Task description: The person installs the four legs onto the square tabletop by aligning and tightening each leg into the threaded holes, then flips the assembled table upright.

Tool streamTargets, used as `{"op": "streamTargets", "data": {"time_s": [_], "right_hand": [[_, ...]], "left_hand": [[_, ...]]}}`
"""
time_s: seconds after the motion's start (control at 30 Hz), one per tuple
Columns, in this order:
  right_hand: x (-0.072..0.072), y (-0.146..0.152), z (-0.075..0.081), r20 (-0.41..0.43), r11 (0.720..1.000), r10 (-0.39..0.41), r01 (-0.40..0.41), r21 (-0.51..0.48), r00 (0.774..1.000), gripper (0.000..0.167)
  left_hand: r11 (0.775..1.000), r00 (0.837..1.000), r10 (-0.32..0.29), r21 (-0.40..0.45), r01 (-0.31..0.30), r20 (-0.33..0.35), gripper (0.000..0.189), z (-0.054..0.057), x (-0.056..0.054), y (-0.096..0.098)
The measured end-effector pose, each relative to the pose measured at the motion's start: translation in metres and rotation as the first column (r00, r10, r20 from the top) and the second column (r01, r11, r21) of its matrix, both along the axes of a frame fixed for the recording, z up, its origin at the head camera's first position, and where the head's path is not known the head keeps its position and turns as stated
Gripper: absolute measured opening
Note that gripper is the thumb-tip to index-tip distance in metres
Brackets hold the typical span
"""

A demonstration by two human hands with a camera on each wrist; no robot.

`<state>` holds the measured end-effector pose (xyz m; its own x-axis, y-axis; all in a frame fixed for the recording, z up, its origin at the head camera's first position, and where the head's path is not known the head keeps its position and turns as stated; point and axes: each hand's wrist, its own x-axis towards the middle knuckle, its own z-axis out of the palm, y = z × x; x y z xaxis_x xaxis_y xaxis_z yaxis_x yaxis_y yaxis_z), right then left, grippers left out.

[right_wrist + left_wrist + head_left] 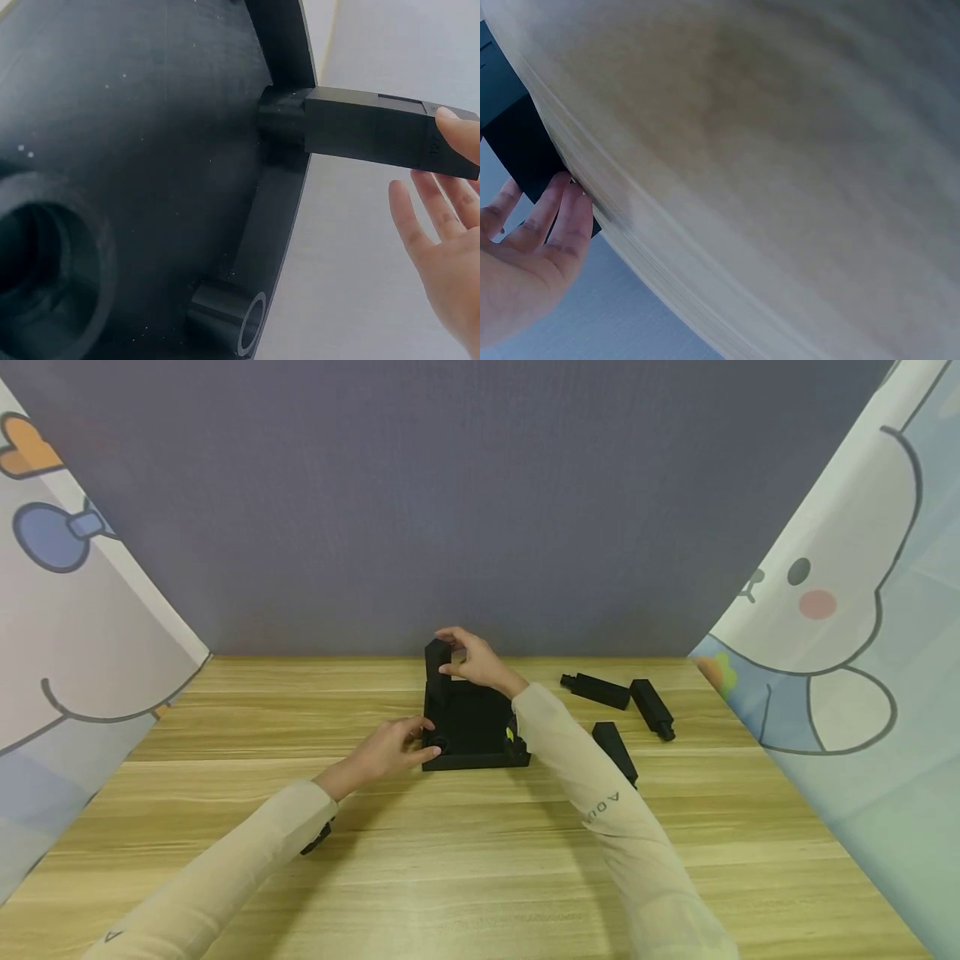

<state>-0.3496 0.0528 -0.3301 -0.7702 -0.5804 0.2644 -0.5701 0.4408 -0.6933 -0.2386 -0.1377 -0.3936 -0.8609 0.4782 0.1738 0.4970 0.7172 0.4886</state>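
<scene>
A black square tray-like base (480, 762) with raised rims lies on the table. At its far left corner a black square leg (438, 672) stands upright, its narrow round end in the corner socket in the right wrist view. My right hand (480, 662) pinches the top of this leg between thumb and fingers. My left hand (386, 750) grips the base's near left corner, thumb by the front rim and fingers at the left side. Beside the thumb is a round socket (438, 744). My right sleeve hides part of the base's right side.
To the right lie a black leg (598, 691) near the back, a second leg (652, 708) beside it, and a third leg (615, 750) partly behind my right sleeve. A grey panel (450, 510) rises behind the table; cartoon-printed sheets (847, 568) flank it.
</scene>
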Motion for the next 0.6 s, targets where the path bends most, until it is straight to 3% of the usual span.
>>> {"op": "streamTargets", "data": {"time_s": [0.2,0.6], "right_hand": [[0.000,-0.002,0.001,0.010,1.000,-0.001,0.001,-0.005,1.000,0.053],[0.006,-0.009,-0.013,-0.022,0.984,-0.153,0.150,-0.092,0.988,0.051]], "left_hand": [[1.000,1.000,0.002,-0.001,-0.002,0.007,0.046,0.001,0.000,0.000],[1.000,1.000,0.014,-0.005,-0.014,0.011,0.046,0.001,0.000,0.000]]}}
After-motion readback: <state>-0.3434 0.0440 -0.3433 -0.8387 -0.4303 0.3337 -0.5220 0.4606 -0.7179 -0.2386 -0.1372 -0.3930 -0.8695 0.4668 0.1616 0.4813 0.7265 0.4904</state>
